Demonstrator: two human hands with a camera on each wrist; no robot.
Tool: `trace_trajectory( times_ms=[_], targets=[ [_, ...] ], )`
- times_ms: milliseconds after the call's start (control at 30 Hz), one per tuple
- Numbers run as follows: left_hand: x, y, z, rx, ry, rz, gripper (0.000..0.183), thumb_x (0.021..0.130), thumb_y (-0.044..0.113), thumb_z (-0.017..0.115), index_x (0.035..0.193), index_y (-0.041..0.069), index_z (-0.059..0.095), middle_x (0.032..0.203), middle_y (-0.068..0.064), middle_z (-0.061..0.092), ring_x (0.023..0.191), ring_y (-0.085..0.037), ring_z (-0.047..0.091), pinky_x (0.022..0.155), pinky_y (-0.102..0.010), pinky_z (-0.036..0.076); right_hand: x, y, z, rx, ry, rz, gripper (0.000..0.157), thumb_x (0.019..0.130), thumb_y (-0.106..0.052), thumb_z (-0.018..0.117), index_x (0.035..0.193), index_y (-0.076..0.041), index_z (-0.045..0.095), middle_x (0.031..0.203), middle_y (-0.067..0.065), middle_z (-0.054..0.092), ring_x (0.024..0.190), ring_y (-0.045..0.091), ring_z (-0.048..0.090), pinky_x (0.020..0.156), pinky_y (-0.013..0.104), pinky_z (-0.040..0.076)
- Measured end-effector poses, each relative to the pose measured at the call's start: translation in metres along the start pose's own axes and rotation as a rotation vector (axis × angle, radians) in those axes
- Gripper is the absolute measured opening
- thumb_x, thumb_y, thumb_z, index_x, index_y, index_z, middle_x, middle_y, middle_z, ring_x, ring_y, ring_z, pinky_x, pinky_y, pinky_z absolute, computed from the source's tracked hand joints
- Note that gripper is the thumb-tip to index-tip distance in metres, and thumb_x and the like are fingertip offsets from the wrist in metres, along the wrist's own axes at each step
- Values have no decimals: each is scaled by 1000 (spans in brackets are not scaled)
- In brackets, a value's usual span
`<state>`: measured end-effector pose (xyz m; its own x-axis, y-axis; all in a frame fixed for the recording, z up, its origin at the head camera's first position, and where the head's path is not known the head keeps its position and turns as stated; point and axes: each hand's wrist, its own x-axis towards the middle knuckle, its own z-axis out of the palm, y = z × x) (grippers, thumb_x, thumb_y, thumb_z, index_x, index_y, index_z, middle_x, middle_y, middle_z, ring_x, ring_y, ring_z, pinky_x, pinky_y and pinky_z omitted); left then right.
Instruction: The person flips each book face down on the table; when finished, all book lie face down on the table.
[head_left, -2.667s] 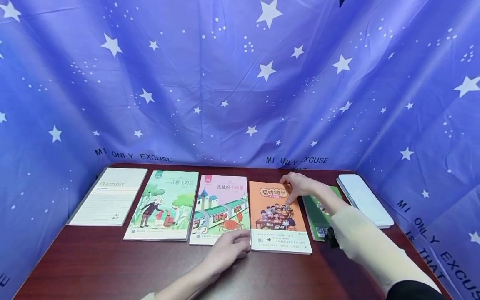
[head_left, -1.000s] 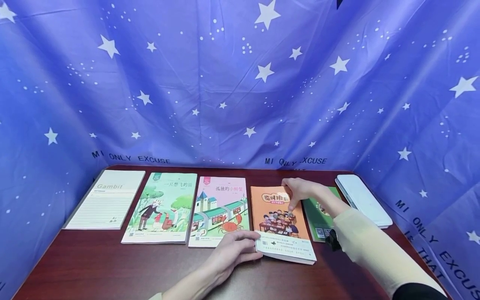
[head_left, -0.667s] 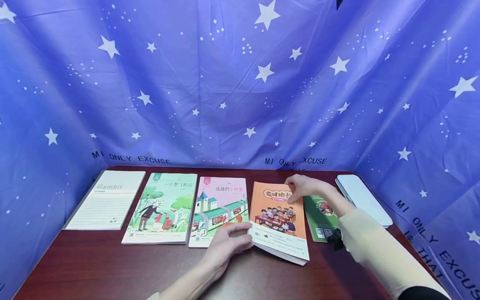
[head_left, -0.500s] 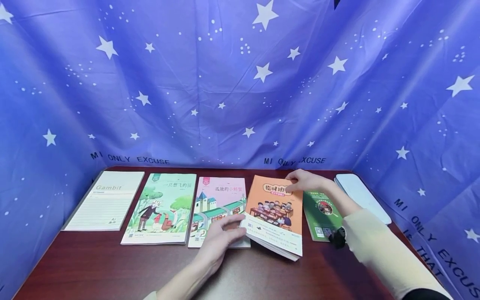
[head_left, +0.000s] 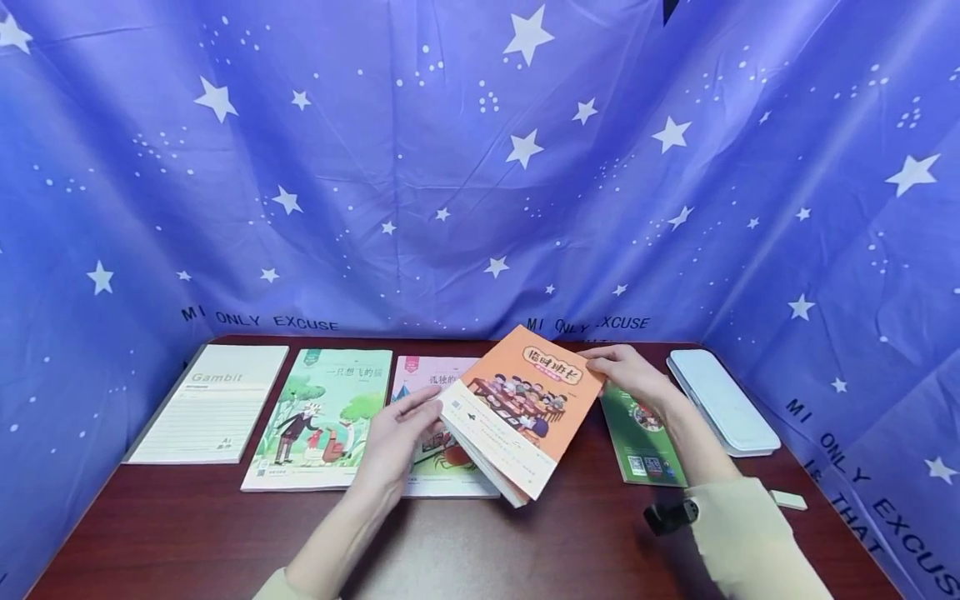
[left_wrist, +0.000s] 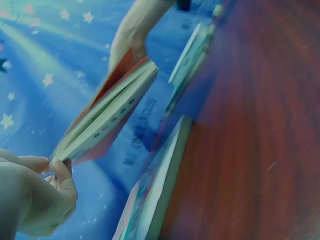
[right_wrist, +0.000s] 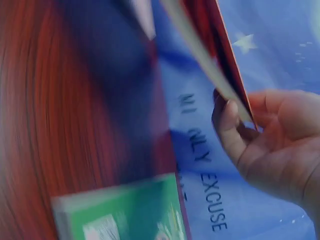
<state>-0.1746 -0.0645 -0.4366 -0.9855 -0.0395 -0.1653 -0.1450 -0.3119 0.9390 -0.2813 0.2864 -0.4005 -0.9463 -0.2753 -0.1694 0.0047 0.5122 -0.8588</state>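
Observation:
An orange book [head_left: 517,400] with a white lower band is held up off the table, turned at a slant, in both hands. My left hand [head_left: 393,442] pinches its lower left corner between thumb and fingers. At its upper right edge, my right hand [head_left: 633,375] grips it. In the left wrist view the book's pages [left_wrist: 107,115] are slightly parted, with the cover standing a little away. The right wrist view has the right thumb and fingers around the book's edge [right_wrist: 225,85]. Behind the orange book, a pink book [head_left: 450,483] is partly covered.
Lying in a row on the dark red table [head_left: 450,550] are a Gambit notebook [head_left: 217,408], a light green book [head_left: 322,417], a dark green book [head_left: 637,442] and a white case [head_left: 723,400]. A small white block [head_left: 787,500] lies near the right edge. A starry blue curtain [head_left: 450,167] stands behind.
The orange book has risen from the table and moved left, turning clockwise, with its pages parting. Both hands went with it. The small white block came into view beside the right sleeve.

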Motion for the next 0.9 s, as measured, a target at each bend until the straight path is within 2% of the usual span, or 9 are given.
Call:
trace_trajectory(
  times_ms=[133,200,233,367,467,567,667,900],
  targets=[
    [9,7,-7,-25,30,2,42,97,9,69,136,-4,62,128,-15,68,87,-5,69,81,-16,61,-12,1,12,242,50,9,48,107,-12,49,145,17,44,93,-5,76,74,4,69,65,21,59],
    [11,9,-11,-34,44,-5,42,97,10,69,136,-4,63,125,-13,69,85,-4,68,81,-16,60,-19,2,17,348,54,-6,48,107,-12,50,144,19,43,93,-9,76,78,3,70,68,19,59],
    [13,10,-13,-39,48,-6,43,98,10,69,137,-4,62,124,-11,69,84,-3,68,81,-15,60,-22,2,20,406,60,-10,45,107,-11,51,141,18,47,92,-9,76,79,3,70,69,19,60],
    [18,15,-22,-46,68,-9,44,98,10,69,139,-4,60,113,-2,72,81,-2,68,81,-15,60,-34,6,32,660,84,-23,19,104,-5,55,114,0,71,91,-5,78,82,5,72,74,18,61],
    [21,20,-27,-58,79,4,45,99,10,68,140,-5,58,108,3,72,80,0,68,83,-15,60,-41,7,40,804,71,-41,26,104,-2,54,98,-12,77,92,-2,78,83,5,72,77,17,61],
    [23,24,-32,-68,95,22,44,100,9,66,140,-6,58,104,6,72,79,0,67,83,-15,60,-44,8,47,859,37,-64,28,106,-3,52,100,-13,78,96,-2,78,86,5,71,79,16,61],
    [25,27,-35,-69,97,41,44,100,10,65,141,-7,57,102,8,73,80,0,67,82,-14,59,-45,6,51,848,28,-73,26,107,-7,52,101,-13,77,97,-3,77,86,5,71,79,15,60],
    [24,27,-42,-15,109,58,41,101,11,64,139,-5,59,97,12,75,86,-2,67,81,-16,60,-45,3,61,732,117,-26,25,106,-13,56,94,-21,76,80,-12,71,69,-2,62,64,11,54]
  ],
)
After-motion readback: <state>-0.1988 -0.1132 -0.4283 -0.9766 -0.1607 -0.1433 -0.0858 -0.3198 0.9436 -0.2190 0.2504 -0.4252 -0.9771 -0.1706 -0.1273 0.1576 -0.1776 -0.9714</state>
